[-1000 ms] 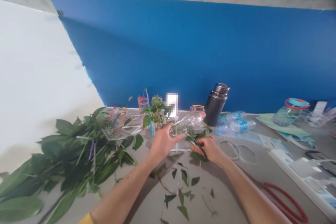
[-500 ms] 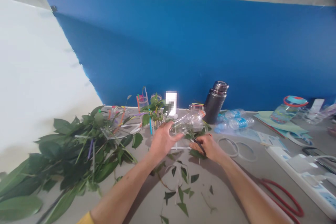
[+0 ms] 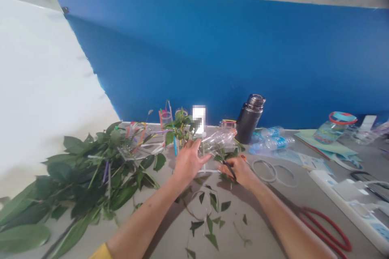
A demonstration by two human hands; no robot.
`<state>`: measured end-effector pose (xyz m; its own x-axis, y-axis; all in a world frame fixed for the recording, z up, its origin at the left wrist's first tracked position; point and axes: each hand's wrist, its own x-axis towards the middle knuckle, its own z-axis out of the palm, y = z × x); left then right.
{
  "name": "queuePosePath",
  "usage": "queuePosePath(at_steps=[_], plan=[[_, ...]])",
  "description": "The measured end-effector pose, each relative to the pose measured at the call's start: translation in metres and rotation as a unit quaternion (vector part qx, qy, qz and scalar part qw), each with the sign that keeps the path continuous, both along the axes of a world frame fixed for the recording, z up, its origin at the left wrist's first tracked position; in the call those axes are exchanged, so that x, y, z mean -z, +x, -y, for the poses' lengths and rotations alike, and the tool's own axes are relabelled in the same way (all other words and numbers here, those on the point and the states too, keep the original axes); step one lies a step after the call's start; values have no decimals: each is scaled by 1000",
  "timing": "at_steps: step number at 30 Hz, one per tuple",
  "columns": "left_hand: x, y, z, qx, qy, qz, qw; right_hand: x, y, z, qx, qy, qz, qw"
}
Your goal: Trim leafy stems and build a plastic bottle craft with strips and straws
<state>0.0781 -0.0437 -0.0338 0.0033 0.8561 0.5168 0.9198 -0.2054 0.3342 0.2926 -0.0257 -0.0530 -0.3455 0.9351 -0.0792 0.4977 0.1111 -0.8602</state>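
My left hand [image 3: 191, 161] is curved around the near-left end of a clear plastic bottle [image 3: 217, 141], thumb below and fingers above. The bottle lies on its side, its orange-marked end pointing right. My right hand [image 3: 238, 171] is closed on a slim dark tool [image 3: 229, 170] that looks like scissors; an orange part shows beside the knuckles, and its tip is among leaves. Those green sprigs [image 3: 224, 154] sit just below the bottle, between my hands. A white strip [image 3: 209, 170] lies beneath them. Cut leaves [image 3: 211, 236] are scattered on the table nearer me.
A large heap of leafy branches [image 3: 88, 174] covers the left side. Behind stand decorated clear cups [image 3: 165, 118] and a dark thermos [image 3: 251, 119]. To the right are water bottles [image 3: 276, 143], coiled tubing [image 3: 264, 170], red-handled shears [image 3: 326, 224] and a power strip [image 3: 349, 206].
The bottle has shifted slightly, and my left fingers have loosened a little around it. My right hand has moved slightly left with the dark tool, turning so that more orange shows.
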Motion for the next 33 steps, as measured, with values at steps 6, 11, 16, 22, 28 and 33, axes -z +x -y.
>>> queuePosePath(at_steps=[6, 11, 16, 22, 28, 33], plan=[[9, -2, -3, -4, 65, -50, 997, 2, -1, 0, 8, -12, -16, 1000], [14, -4, -5, -7, 81, -60, 995, 12, 1, -2, 0, 15, -20, 1000], [13, -7, -5, -3, 86, -55, 995, 18, -3, -1, 3, 0, -37, 999], [10, -3, -1, -4, 91, -87, 992, 13, -7, 0, 19, -39, -53, 998], [11, 0, 1, -16, 106, -127, 986, 13, -4, -2, 26, -51, -56, 997], [12, -1, 0, -17, 106, -130, 986, 13, -6, -1, 40, -29, -57, 997]])
